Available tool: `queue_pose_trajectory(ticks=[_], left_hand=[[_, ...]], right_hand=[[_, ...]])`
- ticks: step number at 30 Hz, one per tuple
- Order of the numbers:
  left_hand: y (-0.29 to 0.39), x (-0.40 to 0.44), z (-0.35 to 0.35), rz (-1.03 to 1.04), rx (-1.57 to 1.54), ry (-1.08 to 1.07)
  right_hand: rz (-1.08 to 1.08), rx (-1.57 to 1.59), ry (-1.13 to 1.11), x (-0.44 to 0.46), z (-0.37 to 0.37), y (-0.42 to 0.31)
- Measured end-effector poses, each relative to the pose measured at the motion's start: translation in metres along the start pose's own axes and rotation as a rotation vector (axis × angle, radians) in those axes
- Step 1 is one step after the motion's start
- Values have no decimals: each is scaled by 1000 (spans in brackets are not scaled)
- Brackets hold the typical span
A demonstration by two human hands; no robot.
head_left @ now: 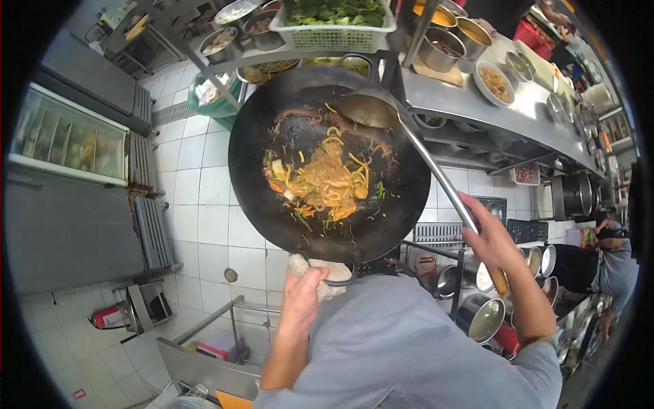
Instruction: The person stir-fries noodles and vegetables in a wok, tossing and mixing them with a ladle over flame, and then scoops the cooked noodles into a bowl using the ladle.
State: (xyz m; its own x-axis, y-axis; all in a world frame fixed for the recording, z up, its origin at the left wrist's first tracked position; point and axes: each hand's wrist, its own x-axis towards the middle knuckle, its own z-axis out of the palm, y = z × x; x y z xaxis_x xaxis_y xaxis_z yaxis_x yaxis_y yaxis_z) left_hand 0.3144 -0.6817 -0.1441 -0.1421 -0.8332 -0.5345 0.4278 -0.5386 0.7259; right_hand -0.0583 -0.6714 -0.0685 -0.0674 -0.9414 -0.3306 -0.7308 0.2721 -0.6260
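Observation:
A large black wok fills the middle of the head view, tilted so that its inside faces me. Thick noodles with bits of vegetable and sauce lie heaped at its centre. My left hand is closed on the wok's near handle through a folded pale cloth. The long shaft of a metal ladle is in my right hand, whose fingers wrap round it above the wooden end. The ladle's bowl rests over the far right part of the wok, near the rim, apart from the main heap.
Beyond the wok stands a white basket of green vegetables among metal pots. A steel counter with bowls runs along the right. Fridges line the left. Another person is at far right, and several pots stand near my right elbow.

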Motion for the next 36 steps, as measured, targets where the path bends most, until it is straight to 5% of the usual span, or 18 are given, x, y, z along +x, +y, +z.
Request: queue_pose_trajectory(ticks=[5,12,16,19,21,26,30,33,36], left_hand=[[-14,5,-16,233,117,97],[-37,44,-44,276,113,248],[-13,36,-62,132,59,233],[8,17,-61,61,27,206],[-18,24,-75,143,-35,183],[-19,19,-39,8,-82,104],[-32,23,-8,-79,-110,-9],[-33,38,28,-129,-120,-74],[-33,58,65,-220,-141,-196]], right_hand=[[284,301,-298,17,46,-52],[677,1358,-798,23,119,-88],[512,1545,-1026,49,140,-60],[326,1429,-940,40,154,-28],[251,1025,-755,42,147,-42],[461,1382,-726,35,94,-25],[330,1275,-462,0,87,32],[434,1537,-373,-2,38,39],[301,1831,-384,-14,5,77]])
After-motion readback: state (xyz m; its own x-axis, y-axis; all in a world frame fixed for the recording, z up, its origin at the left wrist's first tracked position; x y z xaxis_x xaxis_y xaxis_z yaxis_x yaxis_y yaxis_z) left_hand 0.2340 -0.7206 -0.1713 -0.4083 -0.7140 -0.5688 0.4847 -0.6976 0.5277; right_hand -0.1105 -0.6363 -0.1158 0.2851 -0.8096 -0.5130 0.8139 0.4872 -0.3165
